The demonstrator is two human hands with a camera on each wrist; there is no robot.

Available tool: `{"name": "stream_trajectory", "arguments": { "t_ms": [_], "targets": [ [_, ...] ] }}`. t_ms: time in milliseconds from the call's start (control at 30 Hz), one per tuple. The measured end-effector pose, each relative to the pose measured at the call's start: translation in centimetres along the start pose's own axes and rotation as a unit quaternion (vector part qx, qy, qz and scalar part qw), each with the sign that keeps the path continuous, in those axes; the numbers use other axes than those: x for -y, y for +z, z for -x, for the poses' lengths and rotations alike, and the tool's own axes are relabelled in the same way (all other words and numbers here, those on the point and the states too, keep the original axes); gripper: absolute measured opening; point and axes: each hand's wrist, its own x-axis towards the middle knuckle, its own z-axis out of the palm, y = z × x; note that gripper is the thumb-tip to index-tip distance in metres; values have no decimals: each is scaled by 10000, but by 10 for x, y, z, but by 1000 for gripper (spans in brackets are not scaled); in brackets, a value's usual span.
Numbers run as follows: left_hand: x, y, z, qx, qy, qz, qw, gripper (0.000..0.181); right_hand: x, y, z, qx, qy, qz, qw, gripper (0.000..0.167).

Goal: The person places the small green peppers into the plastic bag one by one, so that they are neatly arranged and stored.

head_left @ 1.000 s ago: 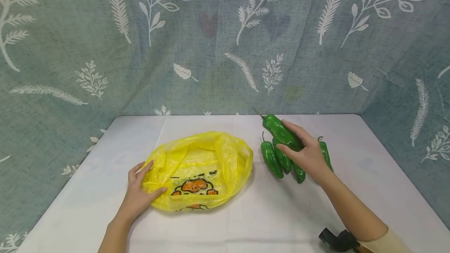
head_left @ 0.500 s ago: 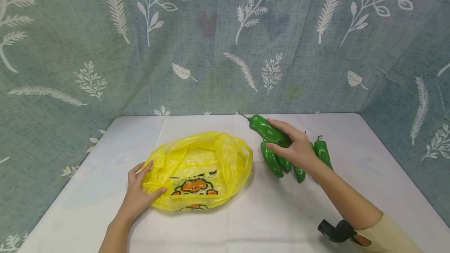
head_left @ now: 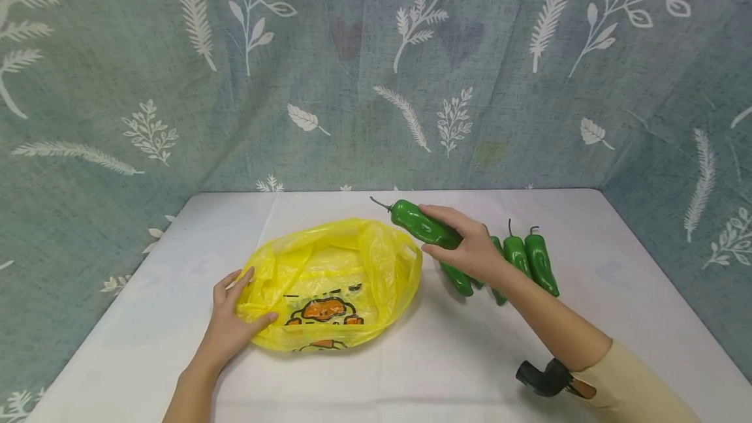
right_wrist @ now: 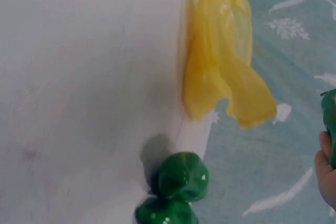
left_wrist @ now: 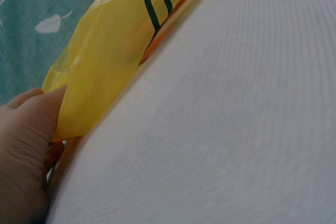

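At the left, the left hand (head_left: 232,318) holds the rim of the yellow bag (head_left: 382,279), fingers and thumb spread along it. The bag sits low on the table (head_left: 423,364), mouth wide and facing up, an orange cartoon printed on it.

Just beyond the bag's right rim, one green pepper (head_left: 420,224) lies in the grip of the right hand (head_left: 470,243), clasped between thumb and fingers, stem pointing left. Right of it lie the loose peppers (head_left: 540,266): two in plain sight, the others partly behind the hand and forearm, so I cannot count them surely.

The step in hand seems to be bringing this pepper to the bag. The next move probably calls for passing it over the right rim and lowering it in without snagging the film, the left hand holding the mouth wide.

The head view makes pepper and rim look almost touching; the right wrist view shows the pepper raised off the table, with a gap between it and the bag. The left wrist view shows part of the left hand behind the film, and no peppers.
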Motion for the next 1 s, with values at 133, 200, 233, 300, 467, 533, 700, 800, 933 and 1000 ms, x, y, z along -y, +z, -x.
{"name": "stream_trajectory", "arguments": {
  "t_ms": [133, 200, 233, 300, 467, 533, 700, 800, 933, 1000],
  "targets": [
    [2, 1, 0, -10, -24, 3, 10000, 98, 1, 8, -3, 252, 159, -4, 9996, 60],
    [3, 2, 0, -27, -31, -5, 10000, 98, 1, 13, -5, 335, 207, -12, 9992, 59],
    [3, 2, 0, -43, -24, -17, 10000, 98, 1, 15, -7, 373, 245, -35, 9990, 59],
    [3, 2, -1, -57, -17, -54, 10000, 98, 0, 19, -8, 433, 292, -76, 9986, 59],
    [3, 2, -2, -75, 8, -80, 9999, 98, -2, 32, -14, 613, 475, -227, 9967, 59],
    [3, 2, -1, -79, 18, -63, 9999, 98, -1, 38, -16, 687, 531, -244, 9959, 58],
    [4, 2, -1, -91, 46, -42, 9999, 98, -1, 49, -24, 887, 458, -296, 9946, 58],
    [5, 2, -1, -92, 56, -46, 9999, 98, 0, 55, -28, 1061, 446, -292, 9929, 57],
    [6, 2, 0, -92, 120, -17, 9999, 97, 2, 62, -34, 1237, 418, -216, 9912, 56],
    [6, 2, 0, -112, 146, -37, 9998, 97, 2, 67, -38, 1324, 363, -183, 9904, 56]
  ]
}}
